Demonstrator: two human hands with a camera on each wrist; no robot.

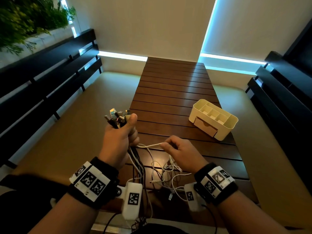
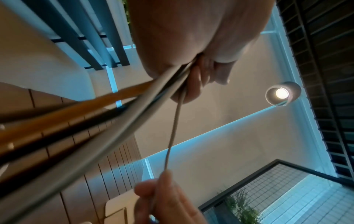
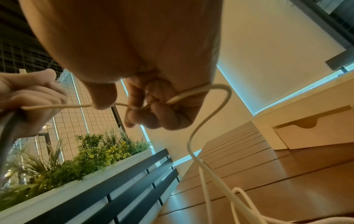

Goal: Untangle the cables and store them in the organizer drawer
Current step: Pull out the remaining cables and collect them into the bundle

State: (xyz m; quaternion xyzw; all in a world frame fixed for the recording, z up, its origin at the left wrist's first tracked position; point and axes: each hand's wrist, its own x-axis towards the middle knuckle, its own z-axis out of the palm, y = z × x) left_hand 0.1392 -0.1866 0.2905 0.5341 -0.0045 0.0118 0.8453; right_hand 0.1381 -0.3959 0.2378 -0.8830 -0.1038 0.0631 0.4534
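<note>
Your left hand (image 1: 118, 141) is closed in a fist around the bundle of cables (image 1: 118, 119), plug ends sticking up above your thumb, so the whole lot stays anchored while you work one strand free. The loose lengths hang from the bottom of that fist and end in a tangle (image 1: 167, 176) on the table (image 1: 168, 92) between your wrists.

Your right hand (image 1: 181, 154) pinches a single white cable (image 1: 148, 146) between thumb and forefinger, the other fingers (image 3: 168, 116) curled in, and holds it out sideways from the fist. The right wrist view shows that cable looping past your knuckles and dropping toward the tangle. Holding it apart like this lets you see where it crosses the others.

The organizer (image 1: 213, 119) sits on the table ahead and to your right, well apart from both hands. Its drawer (image 1: 205, 126) looks shut, so nothing appears stored yet, and you will likely need a free hand to open it. I judge you are early in the untangling; draw the white cable out gently, since a hard pull could tighten the knot below.
</note>
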